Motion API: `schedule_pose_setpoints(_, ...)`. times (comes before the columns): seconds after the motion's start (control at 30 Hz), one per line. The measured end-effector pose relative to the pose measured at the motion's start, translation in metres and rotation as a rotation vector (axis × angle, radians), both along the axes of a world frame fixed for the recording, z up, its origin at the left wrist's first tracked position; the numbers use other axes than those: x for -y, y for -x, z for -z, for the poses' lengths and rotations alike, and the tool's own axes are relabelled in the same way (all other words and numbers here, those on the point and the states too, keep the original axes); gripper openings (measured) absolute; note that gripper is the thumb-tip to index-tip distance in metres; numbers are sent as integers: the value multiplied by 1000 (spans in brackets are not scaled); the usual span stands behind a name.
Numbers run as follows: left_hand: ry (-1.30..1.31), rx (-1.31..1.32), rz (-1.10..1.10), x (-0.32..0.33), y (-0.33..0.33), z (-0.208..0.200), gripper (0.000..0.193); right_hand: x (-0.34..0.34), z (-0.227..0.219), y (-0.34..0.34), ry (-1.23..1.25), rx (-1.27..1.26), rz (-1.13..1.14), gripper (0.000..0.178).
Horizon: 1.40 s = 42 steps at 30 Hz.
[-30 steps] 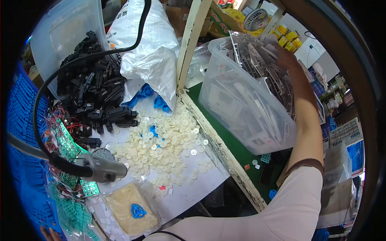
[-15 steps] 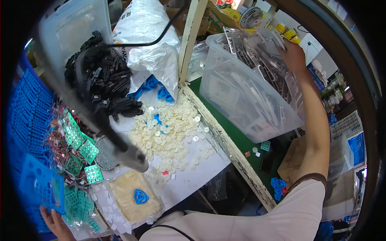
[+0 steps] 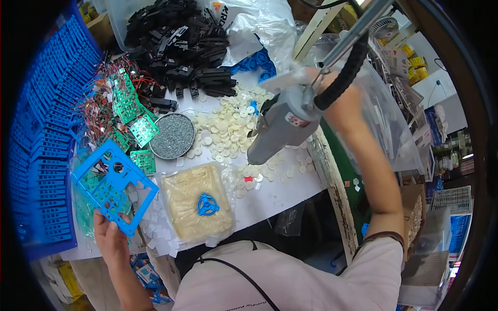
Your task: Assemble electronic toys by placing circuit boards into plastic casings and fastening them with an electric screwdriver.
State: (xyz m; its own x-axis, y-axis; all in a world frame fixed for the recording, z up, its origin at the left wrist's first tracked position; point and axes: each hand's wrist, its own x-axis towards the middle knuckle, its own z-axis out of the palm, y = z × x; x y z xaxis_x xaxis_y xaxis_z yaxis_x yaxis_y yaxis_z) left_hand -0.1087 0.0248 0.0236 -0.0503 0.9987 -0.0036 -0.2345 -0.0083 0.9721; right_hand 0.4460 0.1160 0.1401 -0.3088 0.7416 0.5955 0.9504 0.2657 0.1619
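Observation:
My left hand (image 3: 111,238) grips the lower edge of a blue plastic faceplate (image 3: 106,184) with square and round cutouts, tilted above the table's left side. My right hand (image 3: 337,101) is raised at the bin's near side, partly hidden behind a grey hanging power tool (image 3: 288,124). A pale, flat plastic piece (image 3: 282,80), blurred by motion, sticks out from its fingers. Below the faceplate lie green circuit boards (image 3: 127,101) with tangled wires, and a bag of green parts (image 3: 83,212). A blue ring-shaped part (image 3: 207,205) rests on a wrapped tan block (image 3: 179,220).
Blue racks (image 3: 46,135) line the left edge. Black parts (image 3: 181,44) are heaped at the back, near a round dish of small metal pieces (image 3: 174,136). White discs (image 3: 223,129) cover the middle. A clear bin (image 3: 386,114) stands right, past a worn wooden rail (image 3: 337,197).
My right hand has come left out of the bin with a pale plastic piece. My left hand has lifted the blue faceplate inward. The view has shifted, and the hanging tool now appears further right.

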Motion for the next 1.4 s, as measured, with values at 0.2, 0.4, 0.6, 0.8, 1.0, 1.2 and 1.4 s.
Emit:
schedule_pose_setpoints(0.2,54,16,-21,12,2,3,53,-51,82,-20,2,-49,141,30)
schedule_pose_setpoints(0.4,95,77,-46,6,-16,12,61,-63,94,-10,149,-46,290,51)
schedule_pose_setpoints(0.6,212,282,69,11,-74,22,71,-33,108,25,273,-91,99,87)
schedule_pose_setpoints(0.8,236,478,260,12,-103,43,55,40,100,11,33,-1282,23,42)
schedule_pose_setpoints(1.0,259,514,185,14,-117,44,50,134,88,62,533,-1930,-124,55)
schedule_pose_setpoints(1.2,283,577,323,21,-114,64,60,151,122,158,830,-1763,-250,47)
schedule_pose_setpoints(1.4,391,473,138,32,-124,40,68,112,153,227,673,-1406,-241,30)
